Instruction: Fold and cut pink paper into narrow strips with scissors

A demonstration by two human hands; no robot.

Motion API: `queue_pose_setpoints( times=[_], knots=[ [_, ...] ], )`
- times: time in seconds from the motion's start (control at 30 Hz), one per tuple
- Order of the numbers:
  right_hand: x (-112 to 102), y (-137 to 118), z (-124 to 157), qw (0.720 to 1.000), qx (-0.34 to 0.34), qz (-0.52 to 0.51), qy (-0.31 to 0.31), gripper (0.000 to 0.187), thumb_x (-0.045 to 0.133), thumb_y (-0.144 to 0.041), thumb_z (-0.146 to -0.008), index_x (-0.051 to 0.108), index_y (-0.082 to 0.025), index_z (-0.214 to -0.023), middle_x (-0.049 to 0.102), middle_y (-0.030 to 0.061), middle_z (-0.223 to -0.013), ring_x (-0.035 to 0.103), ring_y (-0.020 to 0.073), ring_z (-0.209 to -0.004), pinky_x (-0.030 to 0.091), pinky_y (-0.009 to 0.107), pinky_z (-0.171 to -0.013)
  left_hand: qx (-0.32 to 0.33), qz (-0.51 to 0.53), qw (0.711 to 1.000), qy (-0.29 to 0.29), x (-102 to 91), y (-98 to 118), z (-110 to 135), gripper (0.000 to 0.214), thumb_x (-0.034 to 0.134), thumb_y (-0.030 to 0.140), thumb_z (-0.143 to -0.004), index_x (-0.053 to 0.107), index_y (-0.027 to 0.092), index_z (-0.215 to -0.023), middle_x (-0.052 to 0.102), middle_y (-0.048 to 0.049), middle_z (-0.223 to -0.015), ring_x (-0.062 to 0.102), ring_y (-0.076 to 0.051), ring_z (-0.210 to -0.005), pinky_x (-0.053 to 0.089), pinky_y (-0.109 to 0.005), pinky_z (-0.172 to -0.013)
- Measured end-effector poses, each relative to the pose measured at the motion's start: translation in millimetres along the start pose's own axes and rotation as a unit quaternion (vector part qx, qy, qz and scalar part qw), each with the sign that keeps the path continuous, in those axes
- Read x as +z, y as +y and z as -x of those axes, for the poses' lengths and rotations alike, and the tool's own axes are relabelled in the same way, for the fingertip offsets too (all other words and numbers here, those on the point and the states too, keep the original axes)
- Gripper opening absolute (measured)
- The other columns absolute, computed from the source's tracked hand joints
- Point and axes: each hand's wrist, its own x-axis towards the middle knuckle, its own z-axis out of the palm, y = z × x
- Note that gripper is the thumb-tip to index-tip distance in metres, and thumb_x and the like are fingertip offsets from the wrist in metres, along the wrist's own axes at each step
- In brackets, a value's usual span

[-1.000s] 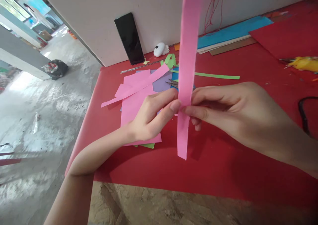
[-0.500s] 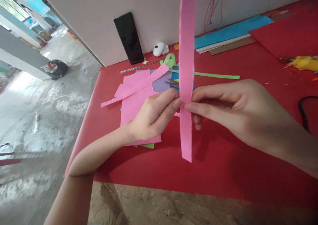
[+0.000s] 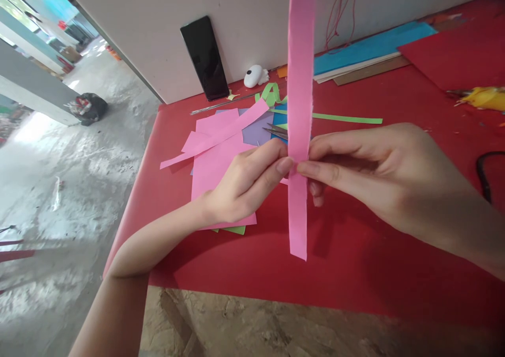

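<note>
Behind the pink strip (image 3: 301,78) both hands (image 3: 250,181) (image 3: 394,183) pinch lie scissors (image 3: 278,132) — partly blocked from view.

No text, label, brand, number or sign can be read anywhere in the frame.
</note>
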Motion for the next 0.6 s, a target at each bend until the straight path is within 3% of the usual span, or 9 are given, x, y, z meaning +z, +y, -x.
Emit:
queue_pose_setpoints(
  times=[0.2,0.43,0.6],
  knots=[
    [0.8,5.7,-1.9,1.000,-0.008,0.013,0.005,0.036,0.067,-0.044,-0.083,0.062,-0.018,-0.058,0.059,-0.0005,-0.054,0.054,0.0097,-0.054,0.043,0.026,-0.053,0.028,-0.024,0.999,0.012,1.6,-1.3,-0.1,0.023,0.042,0.020,-0.099,0.039,0.021,-0.076,0.045,0.0059,-0.061,0.043,-0.006,-0.051,0.037,-0.019,-0.045],
    [2.0,11.1,-4.5,1.000,0.010,-0.026,-0.002,0.035,0.068,-0.042,-0.081,0.057,-0.019,-0.056,0.060,-0.0001,-0.058,0.053,0.0097,-0.053,0.041,0.026,-0.052,0.024,-0.047,0.998,0.047,7.0,-1.2,2.6,0.025,0.044,0.016,-0.097,0.037,0.022,-0.073,0.035,0.0065,-0.059,0.033,-0.006,-0.048,0.033,-0.020,-0.043],
    [-0.2,10.2,-3.9,1.000,0.002,-0.030,0.008,0.037,0.069,-0.041,-0.081,0.057,-0.018,-0.056,0.059,-0.0006,-0.059,0.054,0.0093,-0.055,0.043,0.026,-0.054,-0.013,0.016,0.998,0.053,9.6,0.7,3.4,0.024,0.043,0.020,-0.099,0.041,0.022,-0.075,0.043,0.0056,-0.061,0.041,-0.007,-0.052,0.039,-0.020,-0.047]
  ],
)
